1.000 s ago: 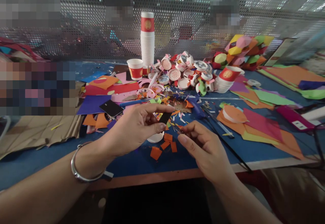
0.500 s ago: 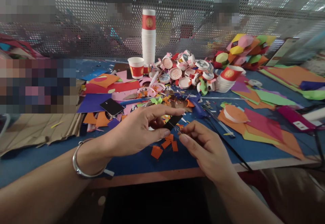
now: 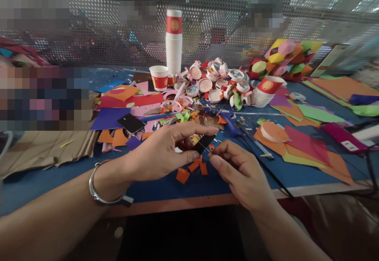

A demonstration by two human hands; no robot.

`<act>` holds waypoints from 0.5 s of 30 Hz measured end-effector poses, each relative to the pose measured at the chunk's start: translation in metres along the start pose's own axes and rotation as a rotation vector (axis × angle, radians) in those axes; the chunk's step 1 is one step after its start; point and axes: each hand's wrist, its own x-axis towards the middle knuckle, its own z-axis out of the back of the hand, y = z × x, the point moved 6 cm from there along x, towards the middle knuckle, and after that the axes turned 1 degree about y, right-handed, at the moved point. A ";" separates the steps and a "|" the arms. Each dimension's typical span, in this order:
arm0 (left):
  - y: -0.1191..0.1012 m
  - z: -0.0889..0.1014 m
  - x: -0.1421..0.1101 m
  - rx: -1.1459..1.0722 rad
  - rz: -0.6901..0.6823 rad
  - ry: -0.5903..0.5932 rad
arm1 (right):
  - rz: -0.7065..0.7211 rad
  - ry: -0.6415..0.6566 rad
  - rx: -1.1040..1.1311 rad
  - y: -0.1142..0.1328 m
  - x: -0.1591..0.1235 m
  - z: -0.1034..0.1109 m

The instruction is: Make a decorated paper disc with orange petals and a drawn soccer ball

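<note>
My left hand (image 3: 161, 152) pinches a small black paper piece (image 3: 204, 142) between thumb and fingers, just above the blue table (image 3: 166, 188). My right hand (image 3: 239, 172) is closed around small scissors (image 3: 205, 149), whose thin blades reach the edge of the black piece. Below the hands lie a few orange paper scraps (image 3: 189, 170). A silver bangle sits on my left wrist.
A tall stack of paper cups (image 3: 173, 42) and a single red and white cup (image 3: 159, 78) stand at the back, beside a heap of cut cup pieces (image 3: 216, 83). Coloured paper sheets (image 3: 299, 142) cover the right side, cardboard (image 3: 44, 150) the left. A perforated metal screen rises behind.
The black piece has shifted slightly right and tilted flatter in my left hand. The scissors' blades have come up against it. Both hands stay in nearly the same place.
</note>
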 end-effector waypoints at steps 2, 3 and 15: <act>-0.001 0.000 0.001 0.015 -0.003 -0.007 | -0.001 0.004 0.015 -0.001 0.000 0.000; -0.001 0.001 0.001 0.026 -0.005 -0.011 | -0.002 0.005 0.020 -0.001 0.000 0.000; -0.004 0.000 0.000 0.035 -0.026 -0.003 | 0.004 0.011 -0.030 0.001 0.002 0.000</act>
